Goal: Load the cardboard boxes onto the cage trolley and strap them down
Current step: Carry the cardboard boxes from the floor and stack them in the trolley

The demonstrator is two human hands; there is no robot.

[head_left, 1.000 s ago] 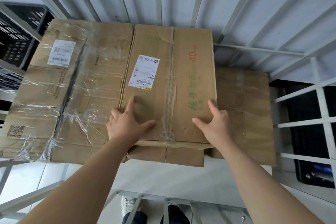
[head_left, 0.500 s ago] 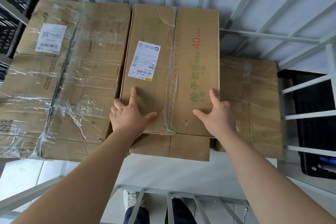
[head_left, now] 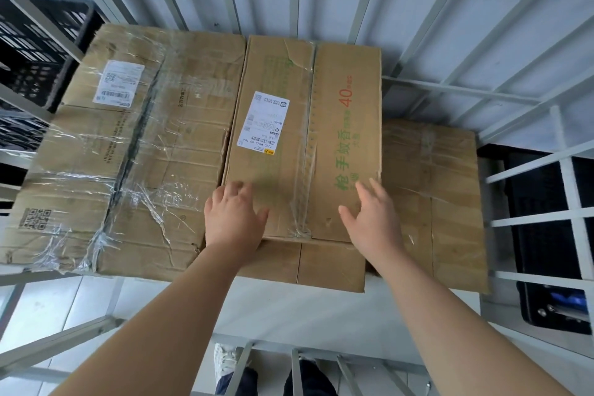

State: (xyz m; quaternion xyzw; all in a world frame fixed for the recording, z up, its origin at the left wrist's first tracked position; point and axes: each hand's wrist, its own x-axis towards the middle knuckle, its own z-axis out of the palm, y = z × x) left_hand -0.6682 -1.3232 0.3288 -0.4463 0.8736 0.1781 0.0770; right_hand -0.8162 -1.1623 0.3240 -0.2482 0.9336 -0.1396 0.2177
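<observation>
Both hands, left (head_left: 236,219) and right (head_left: 373,219), fingers loosely spread, flat on brown taped green-lettered cardboard box (head_left: 305,135) in grey cage trolley (head_left: 450,87)

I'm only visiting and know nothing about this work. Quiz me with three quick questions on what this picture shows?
1. True or false: the left hand or the right hand holds a strap.
2. The box printed with a red 40 lies on: A) bare floor, B) another cardboard box, C) a black crate.
3. Fill in: the tape-wrapped box sits to the 40 box's ___.
Key: 1 false; 2 B; 3 left.
</observation>
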